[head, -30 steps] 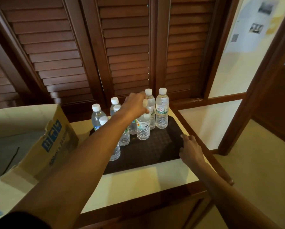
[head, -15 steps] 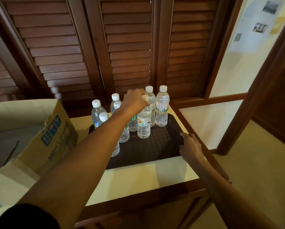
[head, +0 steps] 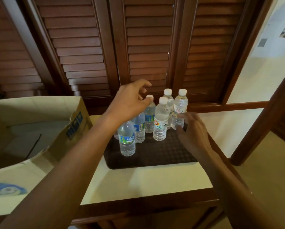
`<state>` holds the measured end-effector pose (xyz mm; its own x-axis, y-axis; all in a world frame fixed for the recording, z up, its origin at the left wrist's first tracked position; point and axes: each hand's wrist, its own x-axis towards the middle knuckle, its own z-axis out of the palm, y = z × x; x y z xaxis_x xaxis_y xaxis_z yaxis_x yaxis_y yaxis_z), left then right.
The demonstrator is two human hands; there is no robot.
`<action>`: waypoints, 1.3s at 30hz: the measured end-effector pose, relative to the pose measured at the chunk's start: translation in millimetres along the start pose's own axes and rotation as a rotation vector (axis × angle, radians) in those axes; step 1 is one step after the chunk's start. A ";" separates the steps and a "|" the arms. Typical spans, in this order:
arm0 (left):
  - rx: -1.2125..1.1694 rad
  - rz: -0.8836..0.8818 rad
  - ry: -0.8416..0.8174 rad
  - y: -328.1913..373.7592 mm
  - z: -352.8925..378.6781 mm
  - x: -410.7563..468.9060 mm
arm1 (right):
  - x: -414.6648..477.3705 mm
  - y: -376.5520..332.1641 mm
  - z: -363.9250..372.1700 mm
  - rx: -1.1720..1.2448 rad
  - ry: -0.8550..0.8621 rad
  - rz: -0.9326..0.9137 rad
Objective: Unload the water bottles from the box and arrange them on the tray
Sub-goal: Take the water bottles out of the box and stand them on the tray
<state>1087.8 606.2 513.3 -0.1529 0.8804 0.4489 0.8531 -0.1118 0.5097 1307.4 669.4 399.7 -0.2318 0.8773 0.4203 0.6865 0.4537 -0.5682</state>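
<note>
Head view, and there was movement on both sides. The left hand (head: 130,103) had come off the cap of the orange-label bottle (head: 160,123), which it gripped half a second before. Now it hung above the row, fingers loosely curled and spread, holding nothing. Its fingertips sat right by the cap of the left rear bottle (head: 149,116), at ten o'clock from the orange-label one; touching or not, I could not tell.

The right hand (head: 193,131) had left the tray's three o'clock edge and gone up to the far-right bottle (head: 179,106). Its fingers lay against the lower part, but whether wrapped round or only touching was unclear, as the thumb was out of sight.

Every bottle stood upright on the dark tray (head: 155,156) on the worktop (head: 138,179), with the cardboard box (head: 44,129) at the tray's nine o'clock.

The left forearm hid the caps of the front bottle (head: 126,141) and the second bottle (head: 139,128). Another bottle (head: 116,136) showed only as a sliver beside that arm. The frame's left edge cut off the box.
</note>
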 end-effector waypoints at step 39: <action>0.392 0.044 -0.657 -385.8 -296.9 -83.5 | 60.9 -348.9 337.1 -1.022 -1.148 0.027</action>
<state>623.3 439.1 497.1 0.1086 0.9858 -0.1280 0.9848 -0.0892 0.1487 821.4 617.4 385.1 -0.2721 0.7453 -0.6087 0.7527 0.5590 0.3479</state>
